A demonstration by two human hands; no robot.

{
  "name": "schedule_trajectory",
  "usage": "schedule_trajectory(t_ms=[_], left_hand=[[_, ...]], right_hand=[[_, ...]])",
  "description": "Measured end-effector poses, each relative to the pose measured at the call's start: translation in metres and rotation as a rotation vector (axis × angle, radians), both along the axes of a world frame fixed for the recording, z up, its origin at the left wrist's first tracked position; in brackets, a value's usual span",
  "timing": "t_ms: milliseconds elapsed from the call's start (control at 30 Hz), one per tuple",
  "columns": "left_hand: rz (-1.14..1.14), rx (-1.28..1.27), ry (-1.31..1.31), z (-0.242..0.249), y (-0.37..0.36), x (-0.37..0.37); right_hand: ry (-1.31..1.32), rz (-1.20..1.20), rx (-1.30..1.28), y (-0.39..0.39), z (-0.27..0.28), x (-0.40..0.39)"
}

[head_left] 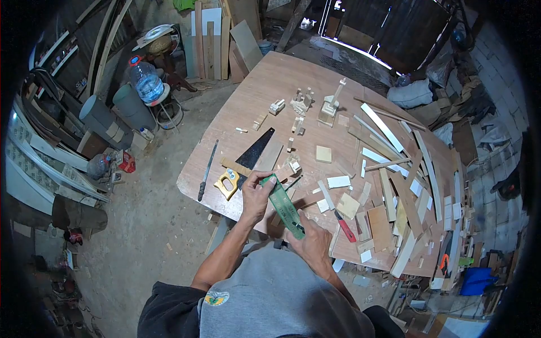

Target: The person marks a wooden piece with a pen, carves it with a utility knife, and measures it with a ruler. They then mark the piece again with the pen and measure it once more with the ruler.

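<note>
Both my hands hold a long green flat strip [285,207] with faint pale printing, tilted over the table's near edge. My left hand [257,198] pinches its upper end with the thumb on top. Around its lower end my right hand [311,241] is closed, beside a small dark part. What the strip is exactly, I cannot make out. Just left of my left hand lies a handsaw [230,183] with a yellow handle and black blade. A red-handled cutter [345,227] lies to the right of my right hand.
The wooden table [242,107] bears a file [208,172], a small wooden model [329,110], a square wood piece [323,154] and many wood strips [383,127] on the right. Left on the floor, a water bottle [147,83] stands on a stool.
</note>
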State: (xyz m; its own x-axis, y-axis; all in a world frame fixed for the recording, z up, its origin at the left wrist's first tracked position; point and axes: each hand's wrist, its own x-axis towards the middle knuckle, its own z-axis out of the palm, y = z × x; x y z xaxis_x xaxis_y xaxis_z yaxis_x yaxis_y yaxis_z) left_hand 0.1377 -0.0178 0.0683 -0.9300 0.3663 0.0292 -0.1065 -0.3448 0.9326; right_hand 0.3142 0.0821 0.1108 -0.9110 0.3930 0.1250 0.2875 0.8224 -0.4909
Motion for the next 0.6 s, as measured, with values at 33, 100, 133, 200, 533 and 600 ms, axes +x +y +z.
schedule_trajectory(t_ms=[33, 100, 133, 200, 533, 600], left_hand=[[0.000, -0.001, -0.001, 0.001, -0.001, 0.001], [0.017, 0.033, -0.009, 0.002, -0.001, 0.002], [0.017, 0.033, -0.009, 0.001, -0.001, 0.002], [0.031, 0.051, -0.021, -0.003, -0.002, 0.003], [0.021, 0.109, -0.173, -0.014, -0.008, 0.003], [0.030, 0.178, -0.241, -0.015, -0.007, 0.004]], right_hand=[[-0.001, 0.000, -0.001, -0.001, 0.000, 0.000], [-0.022, -0.001, 0.002, -0.002, 0.000, 0.001], [-0.022, -0.001, 0.001, -0.002, 0.000, 0.001], [-0.028, 0.008, -0.003, -0.002, 0.001, 0.002], [0.226, 0.003, -0.087, 0.012, 0.006, 0.001], [0.623, 0.023, -0.242, 0.032, 0.007, -0.010]])
